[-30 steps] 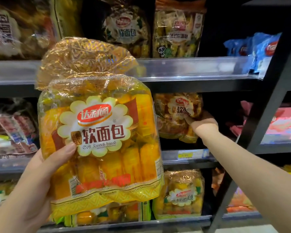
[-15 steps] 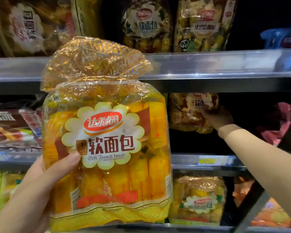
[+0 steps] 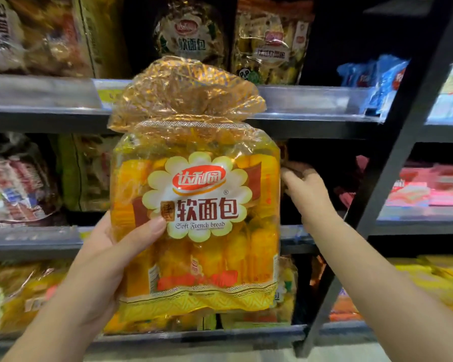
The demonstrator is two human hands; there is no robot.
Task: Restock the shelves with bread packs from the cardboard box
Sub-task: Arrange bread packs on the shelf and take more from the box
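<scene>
My left hand (image 3: 100, 270) holds a yellow soft French bread pack (image 3: 196, 205) upright in front of the shelves, with the thumb pressed on its front label. My right hand (image 3: 307, 189) reaches into the middle shelf (image 3: 293, 236) just right of that pack. Its fingers curl on the edge of a brownish bread pack (image 3: 297, 167) standing there. The held pack hides most of that shelved pack. No cardboard box is in view.
More bread packs stand on the top shelf (image 3: 191, 40) and the bottom shelf (image 3: 285, 291). A black slanted upright (image 3: 392, 178) divides the bays. Blue packs (image 3: 377, 74) and red packs (image 3: 429, 184) fill the right bay; other packs (image 3: 19, 186) sit at left.
The held pack now sits further right in view and covers the shelved pack that my right hand was touching. My right hand stays in the middle shelf.
</scene>
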